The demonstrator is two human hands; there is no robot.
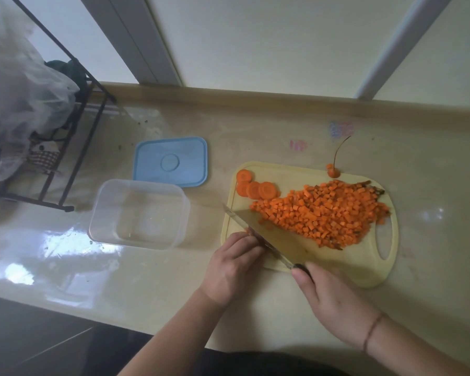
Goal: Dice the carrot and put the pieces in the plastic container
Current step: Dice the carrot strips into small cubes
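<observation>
A heap of diced carrot (pixel 326 213) lies on the pale yellow cutting board (pixel 364 267). Several round carrot slices (pixel 257 188) sit at the board's far left corner, and the carrot tip with its thin root (pixel 333 172) lies at the far edge. My right hand (pixel 334 297) grips the handle of a wide knife (pixel 272 237), whose blade lies tilted against the near side of the heap. My left hand (pixel 232 270) rests with curled fingers against the blade's spine at the board's left edge. The clear plastic container (pixel 139 214) stands empty to the left of the board.
The container's blue lid (pixel 171 161) lies flat behind it. A black wire rack (pixel 65 147) with plastic bags stands at the far left. A raised ledge and window frame run along the back of the beige counter (pixel 147 278).
</observation>
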